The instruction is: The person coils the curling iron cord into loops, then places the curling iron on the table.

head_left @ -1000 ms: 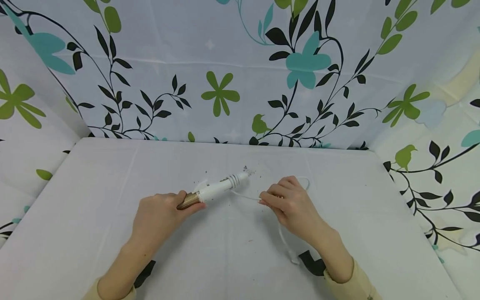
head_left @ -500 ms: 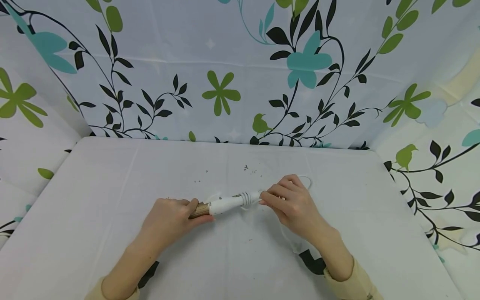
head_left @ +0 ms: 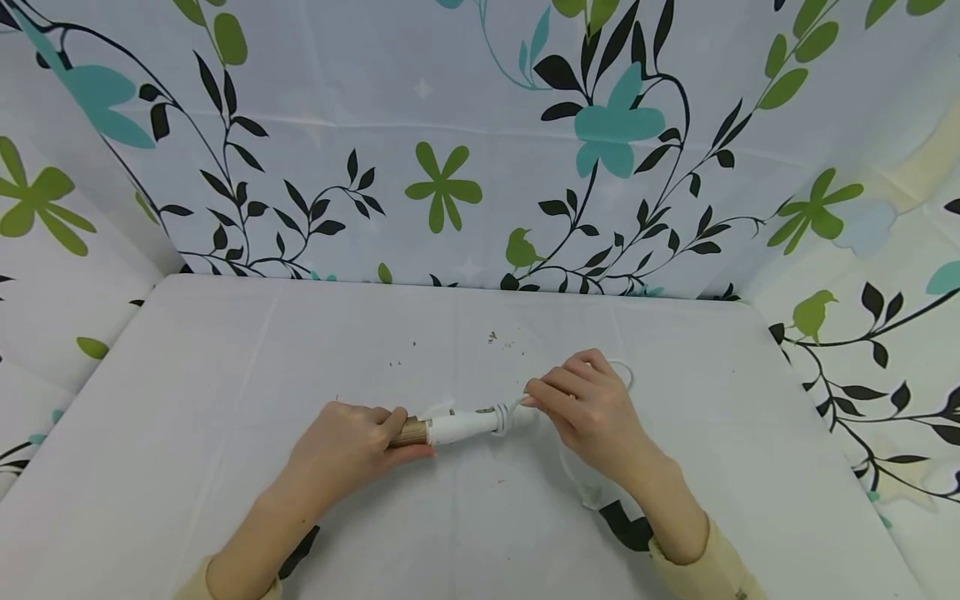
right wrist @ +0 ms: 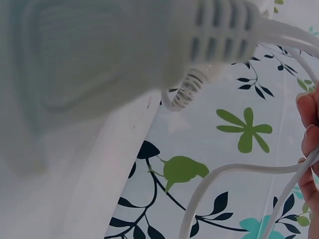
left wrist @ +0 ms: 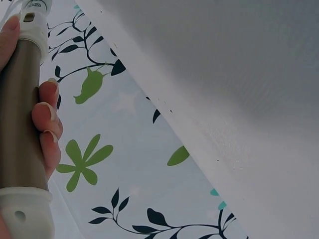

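Note:
What looks like a curling iron, with a bronze barrel (left wrist: 20,114) and a white handle (head_left: 461,427), lies across my front, slightly above the table. My left hand (head_left: 348,446) grips it by the barrel, fingers curled round. Loops of white cord (head_left: 502,419) circle the handle's right end. Just right of there, my right hand (head_left: 592,408) pinches the cord (right wrist: 294,168), and a loose loop of it sticks out behind that hand. A white plug (right wrist: 75,64) hangs large and blurred near the right wrist; the ribbed cord sleeve (right wrist: 191,88) shows beyond it.
A white cloth covers the table (head_left: 225,358). Small dark crumbs (head_left: 492,337) lie on it past the curling iron. Leaf-patterned curtains (head_left: 300,100) stand at the back and both sides. Near each wrist shows a black strap piece (head_left: 626,527).
My left hand has brought the curling iron rightward and nearer to me, levelling it, so its corded end now sits beside my right hand. The right hand has stayed almost in place, pinching the cord.

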### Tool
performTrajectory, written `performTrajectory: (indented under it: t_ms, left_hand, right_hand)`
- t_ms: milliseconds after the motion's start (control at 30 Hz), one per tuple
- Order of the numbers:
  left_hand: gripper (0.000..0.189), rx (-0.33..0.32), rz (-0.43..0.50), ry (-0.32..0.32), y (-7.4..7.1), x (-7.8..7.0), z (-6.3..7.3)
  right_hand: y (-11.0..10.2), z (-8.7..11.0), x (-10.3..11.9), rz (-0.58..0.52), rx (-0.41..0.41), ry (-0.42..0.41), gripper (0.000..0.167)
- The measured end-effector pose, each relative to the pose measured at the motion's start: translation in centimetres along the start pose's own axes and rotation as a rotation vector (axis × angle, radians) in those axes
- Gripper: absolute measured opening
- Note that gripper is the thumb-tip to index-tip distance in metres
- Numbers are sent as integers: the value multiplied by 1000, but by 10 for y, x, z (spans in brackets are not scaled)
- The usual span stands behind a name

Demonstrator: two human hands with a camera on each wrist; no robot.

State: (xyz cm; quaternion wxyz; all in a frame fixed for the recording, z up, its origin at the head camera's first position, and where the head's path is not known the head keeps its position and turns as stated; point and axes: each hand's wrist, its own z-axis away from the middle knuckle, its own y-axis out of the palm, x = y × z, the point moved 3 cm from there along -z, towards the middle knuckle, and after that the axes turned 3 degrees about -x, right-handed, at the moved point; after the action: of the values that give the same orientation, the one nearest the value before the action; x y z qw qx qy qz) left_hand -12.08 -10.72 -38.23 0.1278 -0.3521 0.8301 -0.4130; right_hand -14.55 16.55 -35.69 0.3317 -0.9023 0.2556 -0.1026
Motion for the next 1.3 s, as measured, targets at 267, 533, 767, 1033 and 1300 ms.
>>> performTrajectory:
  t_ms: [267,533,767,1033,1300]
  left_hand:
    - [58,-53,50,108,1,-6,-2]
    - [53,-72,115,119,2,-4,-1]
    - [53,-86,141,118,-1,1,0]
    - [51,-101,161,111,-7,1,-1]
    - [49,-112,201,96,-13,7,-2]
  right_hand:
    - [0,-1,-1,1,-6,7,29]
    - [0,3,-9,-6,17,51,32]
    - [0,4,-13,-13,12,65,32]
    - [-1,5,-16,-25,18,78,33]
    - [-1,6,-21,-45,13,75,34]
